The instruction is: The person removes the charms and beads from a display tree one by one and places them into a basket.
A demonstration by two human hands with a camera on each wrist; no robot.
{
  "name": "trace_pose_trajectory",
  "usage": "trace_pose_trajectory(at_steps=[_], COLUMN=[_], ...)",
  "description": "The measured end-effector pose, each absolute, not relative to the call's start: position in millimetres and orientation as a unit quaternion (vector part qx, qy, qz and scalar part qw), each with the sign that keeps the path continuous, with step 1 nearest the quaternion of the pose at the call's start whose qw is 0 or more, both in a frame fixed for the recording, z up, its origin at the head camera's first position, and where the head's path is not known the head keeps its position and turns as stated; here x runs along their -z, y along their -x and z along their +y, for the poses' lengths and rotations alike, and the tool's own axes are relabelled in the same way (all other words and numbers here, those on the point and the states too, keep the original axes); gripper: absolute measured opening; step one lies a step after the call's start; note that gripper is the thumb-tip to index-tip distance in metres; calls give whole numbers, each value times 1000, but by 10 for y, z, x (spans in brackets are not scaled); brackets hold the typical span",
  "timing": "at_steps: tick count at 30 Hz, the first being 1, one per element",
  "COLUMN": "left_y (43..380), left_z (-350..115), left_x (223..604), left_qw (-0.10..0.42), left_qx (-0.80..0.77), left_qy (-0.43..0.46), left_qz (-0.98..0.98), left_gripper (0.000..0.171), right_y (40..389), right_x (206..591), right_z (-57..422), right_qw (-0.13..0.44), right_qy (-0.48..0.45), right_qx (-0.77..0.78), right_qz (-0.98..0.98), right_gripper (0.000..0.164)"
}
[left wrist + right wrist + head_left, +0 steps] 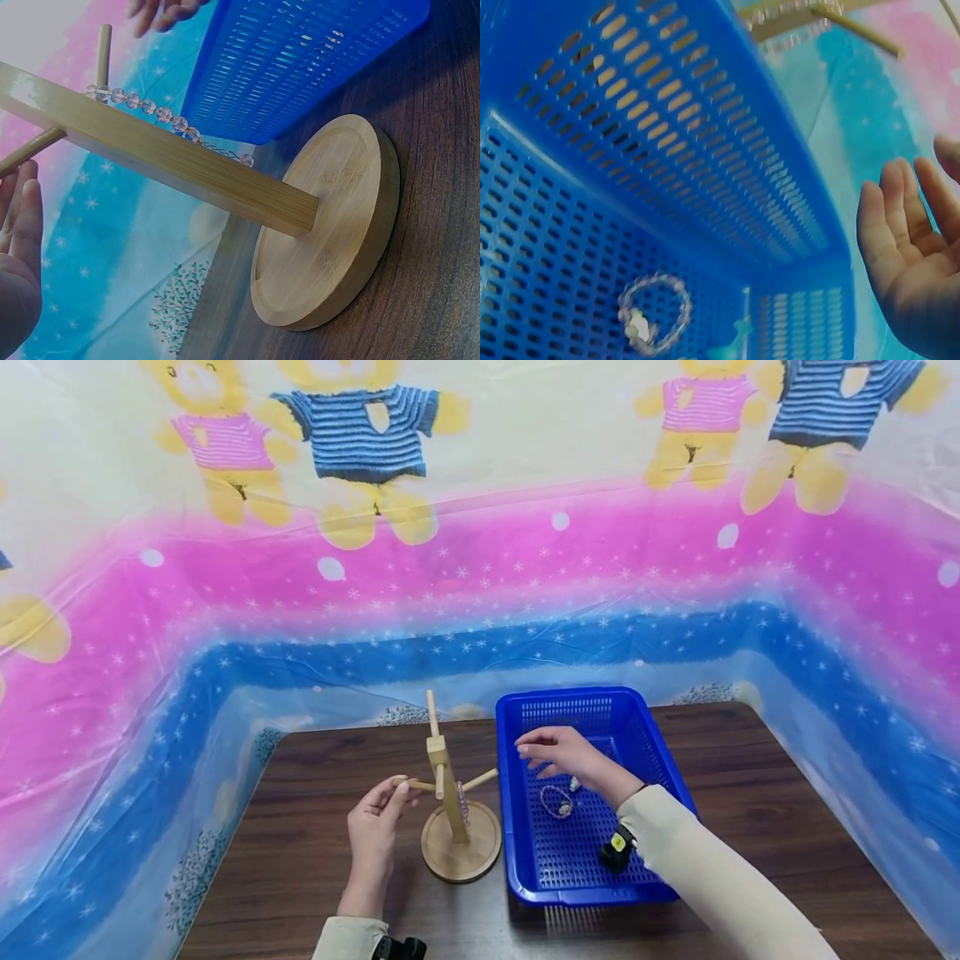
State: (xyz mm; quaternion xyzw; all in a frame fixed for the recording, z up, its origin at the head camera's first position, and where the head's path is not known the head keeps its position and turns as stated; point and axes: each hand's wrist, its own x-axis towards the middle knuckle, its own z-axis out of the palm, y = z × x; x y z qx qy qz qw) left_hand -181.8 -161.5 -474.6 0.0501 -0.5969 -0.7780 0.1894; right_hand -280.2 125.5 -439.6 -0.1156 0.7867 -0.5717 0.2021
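Note:
A wooden stand (453,810) with a round base (330,225) and several pegs rises from the table. My left hand (372,827) pinches the end of its left peg between thumb and fingers. From a peg on the right side hangs a pink beaded bracelet (150,109) with a short chain. My right hand (566,753) is over the blue basket (517,868), its fingers loosely bent and holding nothing. On the basket floor lies a beaded bracelet (684,311) with a pale charm. Beside it sits a small turquoise piece (731,346), partly cut off in the right wrist view.
The dark wooden table (757,827) carries the stand at left and the basket just right of it, a narrow gap between them. A printed cloth (420,652) with bears and snowflakes hangs behind and along both sides.

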Motion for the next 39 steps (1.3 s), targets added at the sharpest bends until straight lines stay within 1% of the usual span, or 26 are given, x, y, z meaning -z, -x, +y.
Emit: trace_pose_trajectory(at_steps=[3, 9, 14, 18, 23, 29, 39], left_y=[1820, 1809, 1774, 1793, 1830, 1831, 1833], left_z=[-1614, -1615, -1622, -1617, -1615, -1616, -1600], left_x=[4752, 4747, 4746, 4750, 4752, 4754, 4749], left_qw=[189, 187, 176, 182, 188, 187, 189], left_qx=[778, 775, 771, 779, 791, 785, 785], left_qy=[-50, -55, -67, -53, -46, -49, -50], left_qz=[-596, -601, -608, -597, -580, -589, -589], left_gripper=[17, 11, 12, 11, 20, 10, 12], right_y=[2734, 2664, 2627, 2611, 2597, 2583, 2568], right_x=[4328, 4308, 4309, 4280, 4241, 4266, 4259], right_z=[1187, 1102, 1052, 1021, 981, 952, 927], right_qw=[211, 212, 210, 203, 192, 184, 172], right_qy=[144, 175, 175, 186, 200, 198, 211], right_qx=[560, 543, 533, 527, 520, 519, 516], right_qz=[788, 794, 800, 804, 808, 811, 812], right_gripper=[38, 35, 31, 31, 27, 27, 25])
